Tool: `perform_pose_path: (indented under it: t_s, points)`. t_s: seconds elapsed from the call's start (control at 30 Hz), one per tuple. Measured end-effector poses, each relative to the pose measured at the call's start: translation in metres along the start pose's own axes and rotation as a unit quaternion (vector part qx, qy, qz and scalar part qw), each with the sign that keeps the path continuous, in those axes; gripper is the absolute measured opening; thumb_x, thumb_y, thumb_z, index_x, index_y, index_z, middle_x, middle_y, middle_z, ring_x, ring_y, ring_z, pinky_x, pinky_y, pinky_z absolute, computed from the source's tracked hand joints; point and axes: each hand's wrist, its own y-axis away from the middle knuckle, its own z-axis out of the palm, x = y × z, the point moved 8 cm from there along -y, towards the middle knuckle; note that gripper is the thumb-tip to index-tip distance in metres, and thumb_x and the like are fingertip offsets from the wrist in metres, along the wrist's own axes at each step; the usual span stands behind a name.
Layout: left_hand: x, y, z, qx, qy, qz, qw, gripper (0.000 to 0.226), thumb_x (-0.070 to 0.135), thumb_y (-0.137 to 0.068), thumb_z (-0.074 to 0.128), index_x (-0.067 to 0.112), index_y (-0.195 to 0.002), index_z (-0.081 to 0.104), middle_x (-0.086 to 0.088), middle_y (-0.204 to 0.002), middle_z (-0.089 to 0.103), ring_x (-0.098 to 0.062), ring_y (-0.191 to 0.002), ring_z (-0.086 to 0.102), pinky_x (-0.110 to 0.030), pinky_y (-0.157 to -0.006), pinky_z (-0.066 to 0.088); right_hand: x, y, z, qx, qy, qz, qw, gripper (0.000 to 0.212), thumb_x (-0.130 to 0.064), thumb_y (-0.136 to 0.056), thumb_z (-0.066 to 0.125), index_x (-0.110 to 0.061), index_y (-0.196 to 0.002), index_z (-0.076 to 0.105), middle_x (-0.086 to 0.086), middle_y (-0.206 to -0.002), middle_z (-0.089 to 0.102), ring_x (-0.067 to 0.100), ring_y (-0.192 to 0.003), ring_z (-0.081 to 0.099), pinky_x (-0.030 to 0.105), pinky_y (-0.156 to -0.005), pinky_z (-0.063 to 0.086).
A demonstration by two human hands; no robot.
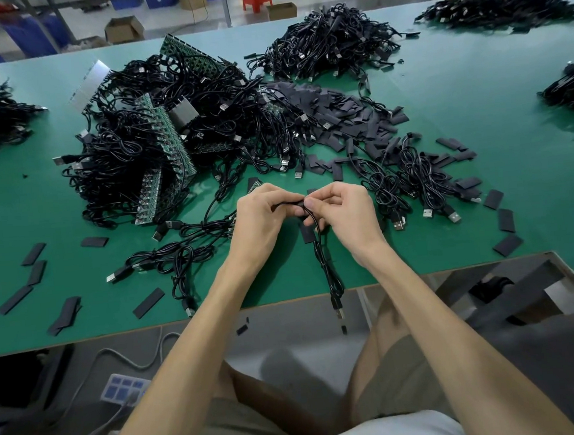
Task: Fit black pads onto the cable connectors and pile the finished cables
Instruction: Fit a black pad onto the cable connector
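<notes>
— Our forearms (199, 344) reach over our lap to the green table (507, 73). The biggest thing on it is the tangled heap of USB cables (119, 155) at left, with strips of green circuit boards (169, 137) caught in it.

— Next down is the spread of loose black pads (342, 110), just right of that heap. And our hands?

— Both are curled tight. Our left hand (261, 219) and right hand (345, 212) meet near the table's front edge and pinch one cable (329, 272), whose USB plug (338, 311) dangles past the edge. A dark pad (293, 204) seems to sit between our fingertips, but we cannot tell how far on it is.

— Then our risks are these. The pad could seat crooked or slide off if our pinch loosens. The hanging plug could also snag the stray cables (178, 253) beside our left wrist when we carry it to a pile.
</notes>
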Motion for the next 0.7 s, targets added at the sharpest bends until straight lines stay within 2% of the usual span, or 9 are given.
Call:
perform_pose_path:
  t_s: [0.2, 0.4, 0.57, 0.7]
  points:
    - [0.002, 0.001, -0.001, 0.003, 0.019, -0.008, 1.000, 0.025, -0.005, -0.084, 0.070, 0.014, -0.098, 0.081, 0.004, -0.092, 0.070, 0.002, -0.082, 0.068, -0.009, -0.081, 0.047, -0.001, 0.001, 0.001, 0.003, -0.004, -0.002, 1.000, 0.005, -0.008, -0.093, 0.072, -0.009, -0.088, 0.071, 0.009, -0.071, 0.075, 0.022, -0.063, 0.074, 0.024, -0.054, 0.052]
    - [-0.005, -0.001, -0.004, 0.003, 0.061, -0.056, 0.997, 0.031, 0.006, -0.079, 0.082, 0.016, -0.108, 0.077, 0.008, -0.099, 0.075, -0.004, -0.097, 0.069, -0.031, -0.091, 0.056, -0.004, 0.001, 0.002, -0.003, 0.006, -0.008, 1.000, 0.005, -0.014, -0.094, 0.072, -0.013, -0.090, 0.069, 0.005, -0.071, 0.075, 0.016, -0.059, 0.071, 0.022, -0.054, 0.050]
    - [-0.015, -0.002, -0.010, 0.020, 0.132, -0.086, 0.987, 0.031, 0.004, -0.081, 0.082, 0.015, -0.109, 0.076, 0.003, -0.101, 0.077, -0.013, -0.095, 0.073, -0.038, -0.090, 0.059, -0.002, 0.001, -0.002, 0.013, -0.016, -0.002, 1.000, 0.005, -0.011, -0.096, 0.069, -0.011, -0.091, 0.069, 0.005, -0.077, 0.076, 0.017, -0.062, 0.073, 0.022, -0.054, 0.050]
    - [-0.020, -0.001, -0.008, 0.023, 0.154, -0.099, 0.983, 0.025, 0.001, -0.083, 0.079, 0.011, -0.105, 0.077, -0.003, -0.093, 0.077, -0.014, -0.080, 0.072, -0.041, -0.085, 0.061, 0.000, 0.001, -0.003, 0.018, -0.019, 0.000, 1.000, 0.007, -0.010, -0.096, 0.069, -0.011, -0.090, 0.069, 0.007, -0.078, 0.076, 0.018, -0.063, 0.073, 0.022, -0.053, 0.049]
